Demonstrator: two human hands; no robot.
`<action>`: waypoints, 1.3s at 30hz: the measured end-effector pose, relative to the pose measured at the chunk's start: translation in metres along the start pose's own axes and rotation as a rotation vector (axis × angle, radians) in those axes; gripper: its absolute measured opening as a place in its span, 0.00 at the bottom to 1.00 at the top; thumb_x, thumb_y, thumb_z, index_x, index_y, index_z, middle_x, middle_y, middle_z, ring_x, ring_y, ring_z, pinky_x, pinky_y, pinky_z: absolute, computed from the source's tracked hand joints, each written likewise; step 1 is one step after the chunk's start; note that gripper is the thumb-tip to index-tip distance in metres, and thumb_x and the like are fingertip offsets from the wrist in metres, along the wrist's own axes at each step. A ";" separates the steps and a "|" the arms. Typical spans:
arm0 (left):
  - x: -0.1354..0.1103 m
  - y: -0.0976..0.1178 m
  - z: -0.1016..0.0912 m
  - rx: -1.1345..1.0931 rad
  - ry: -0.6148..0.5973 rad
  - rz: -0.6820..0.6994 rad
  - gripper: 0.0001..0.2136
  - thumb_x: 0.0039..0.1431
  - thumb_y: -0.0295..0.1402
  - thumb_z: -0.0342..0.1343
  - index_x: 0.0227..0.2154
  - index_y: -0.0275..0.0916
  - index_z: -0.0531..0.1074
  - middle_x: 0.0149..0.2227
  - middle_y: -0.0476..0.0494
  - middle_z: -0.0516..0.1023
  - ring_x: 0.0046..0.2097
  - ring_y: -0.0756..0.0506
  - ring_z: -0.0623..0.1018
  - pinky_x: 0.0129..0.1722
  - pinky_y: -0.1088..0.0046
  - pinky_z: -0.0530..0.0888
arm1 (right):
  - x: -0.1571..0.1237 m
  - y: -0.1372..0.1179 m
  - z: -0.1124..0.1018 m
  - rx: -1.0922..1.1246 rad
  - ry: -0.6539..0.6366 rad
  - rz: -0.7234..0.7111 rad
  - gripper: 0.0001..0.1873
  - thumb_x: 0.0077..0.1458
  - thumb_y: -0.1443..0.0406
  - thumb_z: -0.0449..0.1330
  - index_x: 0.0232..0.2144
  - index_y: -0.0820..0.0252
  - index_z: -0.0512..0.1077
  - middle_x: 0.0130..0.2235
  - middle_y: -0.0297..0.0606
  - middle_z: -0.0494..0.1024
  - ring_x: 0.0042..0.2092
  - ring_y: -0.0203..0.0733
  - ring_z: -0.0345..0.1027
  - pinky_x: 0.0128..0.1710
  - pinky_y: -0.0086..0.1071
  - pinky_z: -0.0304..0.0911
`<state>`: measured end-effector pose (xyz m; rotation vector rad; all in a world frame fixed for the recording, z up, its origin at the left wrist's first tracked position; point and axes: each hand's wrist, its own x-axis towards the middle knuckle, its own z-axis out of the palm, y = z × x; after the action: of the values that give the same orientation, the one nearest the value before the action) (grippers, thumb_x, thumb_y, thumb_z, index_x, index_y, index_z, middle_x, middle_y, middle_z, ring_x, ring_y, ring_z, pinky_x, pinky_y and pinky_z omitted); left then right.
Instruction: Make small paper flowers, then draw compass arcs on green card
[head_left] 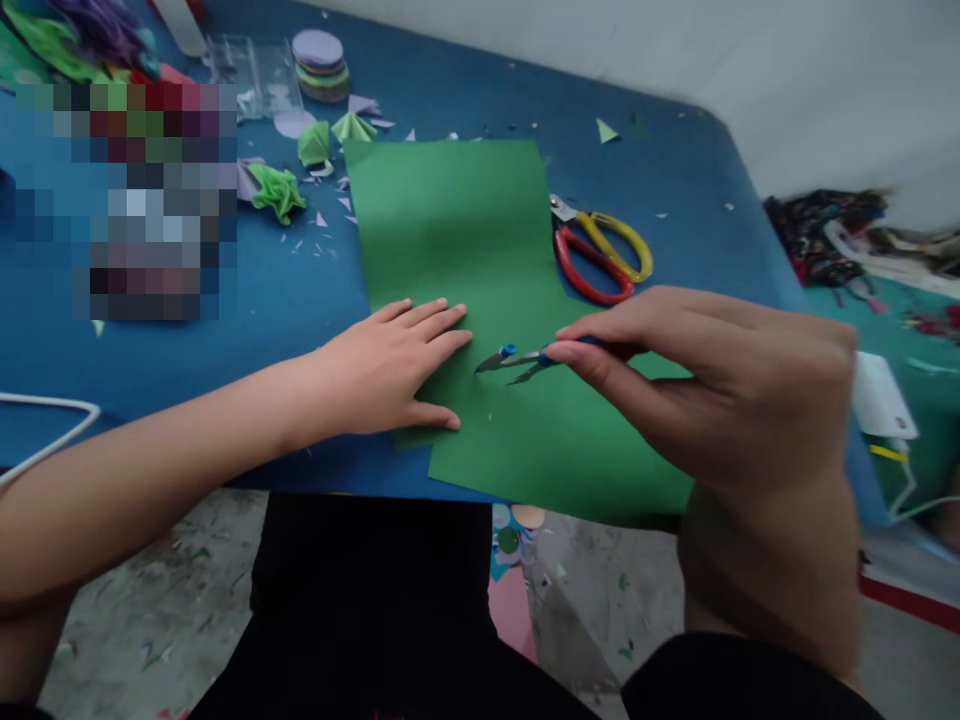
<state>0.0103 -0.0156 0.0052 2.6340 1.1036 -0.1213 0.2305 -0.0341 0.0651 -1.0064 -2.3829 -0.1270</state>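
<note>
A green paper sheet (465, 250) lies on the blue table (660, 170), its near edge hanging over the table's front. My left hand (390, 365) lies flat on the sheet's left part, fingers stretched out and together. My right hand (712, 380) is closed in a pinch on a small compass-like tool (517, 360) with a blue knob and metal legs, its tip just above the sheet near my left fingertips.
Red and yellow scissors (600, 250) lie just right of the sheet. Crumpled green paper (277, 190), folded green pieces (330, 135), stacked paper circles (321, 65), a clear plastic box (255, 75) and paper scraps lie at the back left. A white cable (52, 425) lies at the left edge.
</note>
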 end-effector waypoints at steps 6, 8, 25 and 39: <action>0.000 0.000 -0.001 -0.008 0.003 0.004 0.39 0.57 0.55 0.51 0.64 0.33 0.53 0.68 0.34 0.47 0.68 0.36 0.50 0.64 0.59 0.50 | -0.005 -0.012 0.000 -0.086 0.034 0.141 0.08 0.55 0.59 0.62 0.26 0.53 0.74 0.23 0.32 0.75 0.25 0.37 0.68 0.25 0.32 0.59; 0.000 -0.001 -0.001 -0.009 0.004 0.009 0.39 0.57 0.55 0.51 0.64 0.33 0.53 0.68 0.34 0.47 0.68 0.36 0.51 0.64 0.59 0.51 | -0.002 -0.015 0.004 -0.081 0.053 0.144 0.08 0.55 0.60 0.62 0.26 0.55 0.74 0.25 0.33 0.77 0.26 0.38 0.70 0.26 0.32 0.61; 0.000 -0.004 -0.001 -0.046 0.016 0.029 0.39 0.56 0.54 0.53 0.64 0.32 0.54 0.68 0.33 0.47 0.68 0.37 0.50 0.65 0.59 0.51 | -0.010 0.002 -0.011 0.502 -0.282 -0.039 0.05 0.53 0.67 0.63 0.33 0.51 0.78 0.33 0.33 0.83 0.38 0.43 0.78 0.44 0.37 0.74; -0.001 -0.004 0.000 -0.046 0.030 0.042 0.39 0.56 0.54 0.53 0.63 0.31 0.54 0.67 0.32 0.48 0.68 0.36 0.52 0.65 0.59 0.51 | -0.007 0.049 -0.006 0.377 -0.207 0.112 0.12 0.60 0.69 0.54 0.37 0.53 0.77 0.37 0.35 0.82 0.41 0.37 0.77 0.40 0.29 0.73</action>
<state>0.0068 -0.0135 0.0049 2.6245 1.0470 -0.0469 0.2709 -0.0051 0.0611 -1.0030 -2.3981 0.4711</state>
